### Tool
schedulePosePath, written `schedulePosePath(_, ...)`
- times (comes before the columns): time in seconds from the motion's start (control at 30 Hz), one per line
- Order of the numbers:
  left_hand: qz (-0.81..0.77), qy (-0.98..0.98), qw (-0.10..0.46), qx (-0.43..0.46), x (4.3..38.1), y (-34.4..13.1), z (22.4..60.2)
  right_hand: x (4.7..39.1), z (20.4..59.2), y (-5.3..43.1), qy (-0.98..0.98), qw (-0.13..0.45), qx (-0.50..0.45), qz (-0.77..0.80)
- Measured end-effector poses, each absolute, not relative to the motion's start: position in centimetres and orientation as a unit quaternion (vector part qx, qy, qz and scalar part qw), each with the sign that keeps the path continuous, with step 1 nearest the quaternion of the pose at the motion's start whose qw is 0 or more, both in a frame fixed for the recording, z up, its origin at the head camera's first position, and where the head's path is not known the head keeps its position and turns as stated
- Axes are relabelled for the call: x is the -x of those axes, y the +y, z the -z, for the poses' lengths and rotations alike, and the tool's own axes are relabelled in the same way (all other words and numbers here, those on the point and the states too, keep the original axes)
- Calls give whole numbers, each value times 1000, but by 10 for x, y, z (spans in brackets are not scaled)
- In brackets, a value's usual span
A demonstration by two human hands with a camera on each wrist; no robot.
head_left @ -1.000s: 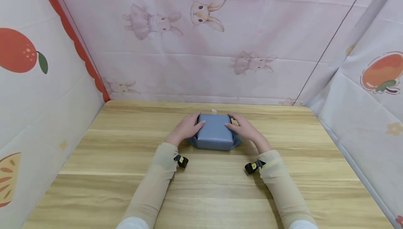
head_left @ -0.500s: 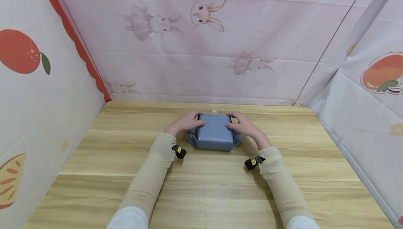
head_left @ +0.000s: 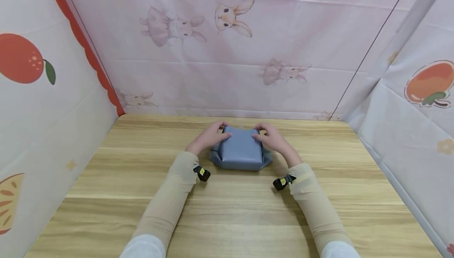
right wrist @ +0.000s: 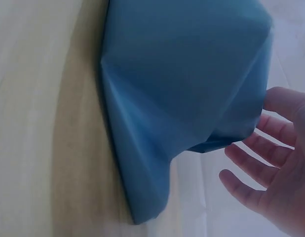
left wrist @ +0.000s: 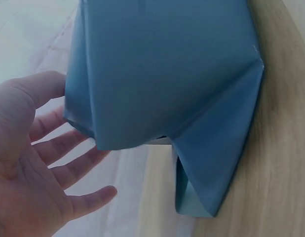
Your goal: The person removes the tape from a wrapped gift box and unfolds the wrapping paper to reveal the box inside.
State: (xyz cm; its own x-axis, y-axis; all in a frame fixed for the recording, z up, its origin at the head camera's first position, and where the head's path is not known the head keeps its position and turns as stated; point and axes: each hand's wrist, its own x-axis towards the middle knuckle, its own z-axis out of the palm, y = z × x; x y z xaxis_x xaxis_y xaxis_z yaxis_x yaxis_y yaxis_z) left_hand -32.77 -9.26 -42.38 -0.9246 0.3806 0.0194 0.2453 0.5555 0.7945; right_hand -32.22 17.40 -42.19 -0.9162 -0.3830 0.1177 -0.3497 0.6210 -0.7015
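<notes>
A small box wrapped in blue-grey wrapping paper [head_left: 241, 149] lies on the table, its paper end flaps sticking out on both sides. My left hand [head_left: 209, 136] pinches the paper at the far left corner, thumb on top and fingers behind the far edge. At the far right corner my right hand [head_left: 274, 138] pinches the paper in the same manner. In the left wrist view a folded flap [left wrist: 211, 138] hangs at the box's end beside the left hand. The right wrist view shows a similar creased flap [right wrist: 137, 153], with spread fingers beyond it.
The wooden table [head_left: 241, 218] reaches back to a pink cloth wall [head_left: 213, 84] printed with rabbits. White cloth walls with fruit prints stand at left [head_left: 42, 120] and right [head_left: 400, 104]. Each wrist wears a small black camera.
My left hand has shifted its hold toward the box's far edge, and both hands moved slightly farther back. The far edge of the paper now curves between them. The box stays in place.
</notes>
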Motion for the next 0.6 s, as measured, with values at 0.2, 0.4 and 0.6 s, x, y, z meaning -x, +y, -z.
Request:
schedulePosePath(0.2,-420,884,16,-203,318,-93,416,313,413,172,895,-11,213,392)
schedulePosePath(0.4,-363,895,-49,-254,297,-96,405,293,402,175,896,-56,243,368)
schedulePosePath(0.6,-300,895,-115,-309,270,-104,395,267,390,180,893,-80,282,342)
